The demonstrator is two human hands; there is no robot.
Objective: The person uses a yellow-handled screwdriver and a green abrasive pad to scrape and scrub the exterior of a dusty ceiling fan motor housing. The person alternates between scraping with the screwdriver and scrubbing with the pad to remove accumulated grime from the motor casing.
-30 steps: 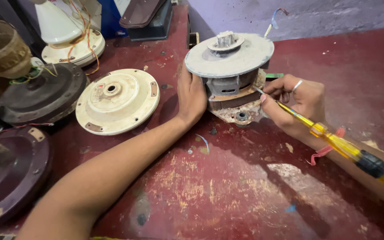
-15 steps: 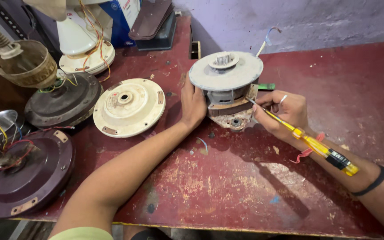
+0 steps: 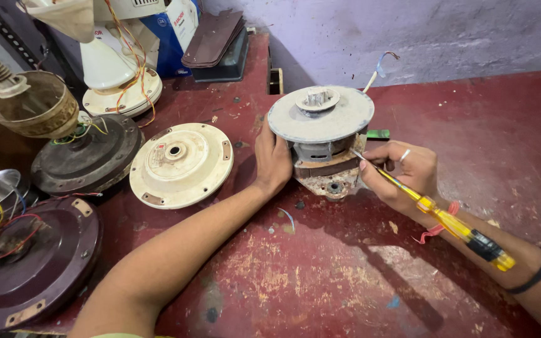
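Yellow screwdriver (image 3: 452,222) at motor (image 3: 322,134) edge

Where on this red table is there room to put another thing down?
The widest bare stretch is the far right of the red table, between the purple wall and the right hand. Another lies at the near edge, between both forearms. The left side is crowded: cream fan cover, black fan housing, maroon fan housing.

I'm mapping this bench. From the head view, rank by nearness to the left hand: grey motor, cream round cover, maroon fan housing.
1. Grey motor: touching the left hand, on its right.
2. Cream round cover: just left.
3. Maroon fan housing: far left, near edge.
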